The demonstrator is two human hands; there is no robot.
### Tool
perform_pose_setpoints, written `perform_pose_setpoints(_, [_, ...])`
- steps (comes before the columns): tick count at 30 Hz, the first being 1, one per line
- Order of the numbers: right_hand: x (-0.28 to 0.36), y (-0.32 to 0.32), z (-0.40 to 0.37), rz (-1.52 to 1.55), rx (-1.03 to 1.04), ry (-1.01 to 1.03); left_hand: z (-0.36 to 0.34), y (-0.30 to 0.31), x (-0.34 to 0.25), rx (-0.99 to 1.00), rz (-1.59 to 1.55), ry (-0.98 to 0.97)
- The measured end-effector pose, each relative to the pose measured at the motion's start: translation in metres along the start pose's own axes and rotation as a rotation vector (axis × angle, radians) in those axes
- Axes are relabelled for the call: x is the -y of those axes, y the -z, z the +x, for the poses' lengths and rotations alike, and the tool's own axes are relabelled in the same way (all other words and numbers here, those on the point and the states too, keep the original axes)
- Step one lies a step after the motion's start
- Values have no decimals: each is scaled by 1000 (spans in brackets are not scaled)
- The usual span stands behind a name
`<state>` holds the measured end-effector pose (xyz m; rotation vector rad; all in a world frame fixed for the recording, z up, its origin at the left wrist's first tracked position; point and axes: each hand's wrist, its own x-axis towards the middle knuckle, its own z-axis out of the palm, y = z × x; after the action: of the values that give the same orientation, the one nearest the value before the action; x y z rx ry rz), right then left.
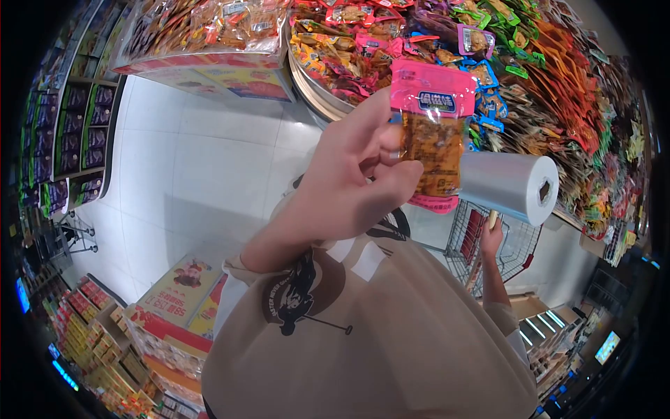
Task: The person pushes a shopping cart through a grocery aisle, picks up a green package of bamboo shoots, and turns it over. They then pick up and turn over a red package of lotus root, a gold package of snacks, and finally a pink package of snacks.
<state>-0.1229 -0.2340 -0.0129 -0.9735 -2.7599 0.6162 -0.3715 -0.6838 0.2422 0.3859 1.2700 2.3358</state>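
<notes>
My left hand [356,167] is raised in front of my chest, its thumb and fingers closed on the left side of a snack packet [433,143]. The packet is upright, with pink ends and a clear middle that shows brown food. Behind it, a roll of clear plastic bags [506,185] sticks out to the right. Lower down on the right, my right hand [491,239] is wrapped around a pale bar, seemingly the handle of the wire shopping cart [520,244]. The cart is partly hidden by my arm and the bag roll.
Loose snack packets in many colours [349,52] fill a round display ahead, and more packets [551,84] are heaped to the right. A box display [209,73] stands at the upper left. Shelves [73,133] line the far left. White tiled floor [202,146] lies between.
</notes>
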Motion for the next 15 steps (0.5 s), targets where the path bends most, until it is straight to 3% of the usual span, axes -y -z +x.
perform_pose_setpoints(15, [20, 6, -2, 35, 4, -15, 2, -7, 2, -5, -13, 7])
